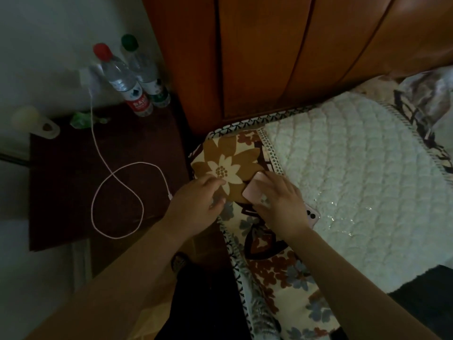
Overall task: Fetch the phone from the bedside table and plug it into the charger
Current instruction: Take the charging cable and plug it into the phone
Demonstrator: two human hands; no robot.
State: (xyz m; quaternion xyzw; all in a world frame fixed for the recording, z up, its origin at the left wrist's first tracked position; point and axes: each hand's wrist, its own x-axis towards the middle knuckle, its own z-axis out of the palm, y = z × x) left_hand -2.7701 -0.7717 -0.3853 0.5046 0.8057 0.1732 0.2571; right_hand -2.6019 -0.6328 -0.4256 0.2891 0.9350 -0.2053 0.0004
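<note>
1. Head view: the right hand point(279, 204) lies fingers-down on the pink phone point(255, 190), gripping it over the floral bedspread point(269, 266); the phone's camera end pokes out behind the wrist.
2. Beside it, the left hand point(196, 204) hovers with fingers loosely curled, holding nothing that can be made out.
3. The charger cable point(117, 192) loops on the bedside table point(61, 180) left of that hand, its plug tip just beside the wrist, unconnected.
4. Judged so: the phone is fetched; picking up the plug and inserting it remain.
</note>
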